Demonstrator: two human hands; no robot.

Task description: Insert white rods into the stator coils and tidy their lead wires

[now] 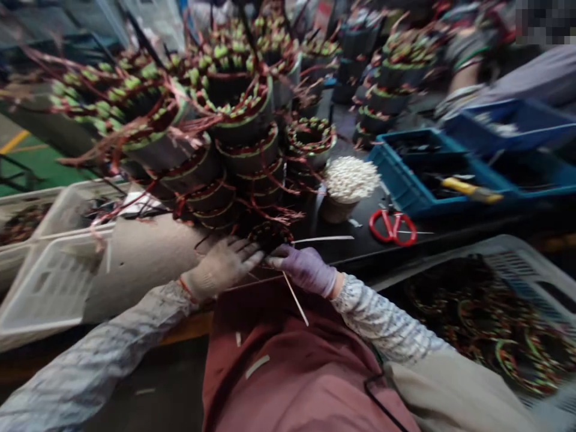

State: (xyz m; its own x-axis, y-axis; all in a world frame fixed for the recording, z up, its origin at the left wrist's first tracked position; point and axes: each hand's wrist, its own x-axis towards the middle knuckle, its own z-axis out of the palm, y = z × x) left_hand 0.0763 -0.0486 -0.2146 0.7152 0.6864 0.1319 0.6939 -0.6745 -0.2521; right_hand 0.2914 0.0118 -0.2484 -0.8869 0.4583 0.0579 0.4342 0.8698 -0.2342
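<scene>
A small ring-shaped motor stator (pixel 270 234), dark with coil windings, lies at the table's front edge between my hands. My left hand (pixel 219 268), in a pale glove and smeared by motion, reaches its fingers to the stator's near left side. My right hand (pixel 309 271), in a purple glove, is closed at the stator's right side. A thin white cable tie (pixel 296 299) hangs down from its fingertips over the apron. Another white strip (pixel 324 239) sticks out to the right above this hand. The fingertips partly hide the stator.
Stacked stators (pixel 247 129) with reddish wires rise just beyond my hands. Right of them stand a cup of white cable ties (pixel 351 180), red-handled scissors (pixel 393 228) and a blue bin (pixel 405 198) with a yellow cutter (pixel 470 189). Crates flank me. A co-worker's arm (pixel 531 75) is far right.
</scene>
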